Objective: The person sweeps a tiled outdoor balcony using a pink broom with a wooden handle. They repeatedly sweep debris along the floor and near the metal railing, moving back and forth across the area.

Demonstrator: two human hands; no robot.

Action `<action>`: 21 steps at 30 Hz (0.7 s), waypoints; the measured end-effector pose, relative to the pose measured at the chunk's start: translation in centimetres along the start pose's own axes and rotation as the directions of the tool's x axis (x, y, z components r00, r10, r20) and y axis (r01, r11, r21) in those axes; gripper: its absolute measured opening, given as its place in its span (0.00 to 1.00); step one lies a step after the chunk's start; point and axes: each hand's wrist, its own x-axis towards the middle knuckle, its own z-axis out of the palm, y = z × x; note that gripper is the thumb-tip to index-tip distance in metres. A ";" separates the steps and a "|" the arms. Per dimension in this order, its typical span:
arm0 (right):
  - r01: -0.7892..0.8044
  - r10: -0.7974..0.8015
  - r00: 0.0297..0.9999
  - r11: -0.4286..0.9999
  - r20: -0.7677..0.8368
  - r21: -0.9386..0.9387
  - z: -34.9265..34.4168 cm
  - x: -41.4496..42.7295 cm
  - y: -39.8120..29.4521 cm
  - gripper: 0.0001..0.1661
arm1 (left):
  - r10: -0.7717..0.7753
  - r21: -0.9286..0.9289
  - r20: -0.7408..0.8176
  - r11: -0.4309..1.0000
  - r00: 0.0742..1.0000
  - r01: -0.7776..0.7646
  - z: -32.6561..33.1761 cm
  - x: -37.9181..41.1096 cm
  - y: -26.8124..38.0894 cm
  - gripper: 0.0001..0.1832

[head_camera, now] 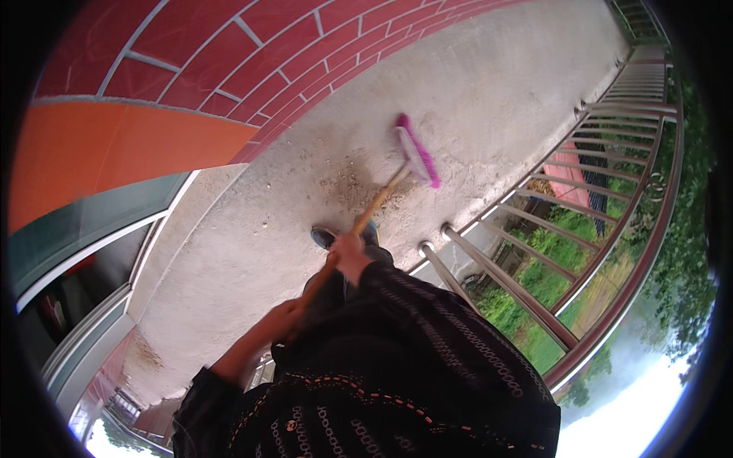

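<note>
A long wooden handle runs from my body out to a broom head [418, 153] with purple bristles and a pale band, slightly blurred over the concrete floor. My right hand [349, 256] grips the handle about halfway along, just above my shoes. Nearer my body, at the upper part of the handle, my left hand [284, 316] is closed around it. Loose brown dirt [346, 177] and small grit lie on the floor between the broom head and my shoes [324, 236].
A red tiled wall [275, 57] and an orange panel [114, 149] rise on the left, above a sliding window frame [137, 277]. A metal railing [621, 275] borders the floor on the right, with greenery beyond. More dirt [146, 350] lies at lower left.
</note>
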 end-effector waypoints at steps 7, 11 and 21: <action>-0.551 0.577 0.701 0.811 0.419 -0.195 7.7 -11.4 1.3 0.09 | -0.021 -0.264 -0.069 0.964 0.997 0.002 -2.5 -13.3 -4.8 0.21; -0.560 0.565 0.755 0.820 0.332 -0.121 5.2 -11.4 -0.2 0.08 | 0.048 -0.344 0.052 0.939 0.998 -0.027 -1.5 -12.0 -5.2 0.21; -0.102 0.131 0.973 0.983 -0.192 0.154 -7.4 -0.4 -3.9 0.05 | 0.160 -0.047 0.320 0.987 0.934 -0.153 3.1 4.6 -0.1 0.23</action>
